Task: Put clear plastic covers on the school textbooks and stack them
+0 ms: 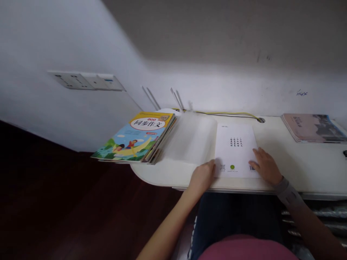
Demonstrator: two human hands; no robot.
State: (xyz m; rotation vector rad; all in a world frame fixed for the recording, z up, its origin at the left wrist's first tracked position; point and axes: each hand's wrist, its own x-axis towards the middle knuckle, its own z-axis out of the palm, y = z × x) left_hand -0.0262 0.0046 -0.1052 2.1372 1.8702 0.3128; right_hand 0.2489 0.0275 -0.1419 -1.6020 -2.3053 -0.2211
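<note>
A white book [235, 144] lies flat on the white desk, with vertical printed characters, a green dot and small codes on the face that is up. My left hand [202, 177] is closed at its lower left edge, fingers curled in against the book. On the lower right edge rests my right hand [267, 167], its fingers stretched out and the thumb apart. A pale, translucent sheet [192, 137] spreads out to the left of the book, reaching its left edge; whether the two are joined I cannot tell.
A stack of books topped by a colourful exercise book [135, 139] overhangs the desk's left end. More books [311, 126] lie at the right rear. A yellow and black cable [230, 113] runs along the wall to a desk hole. Wall sockets [86, 81] are at upper left.
</note>
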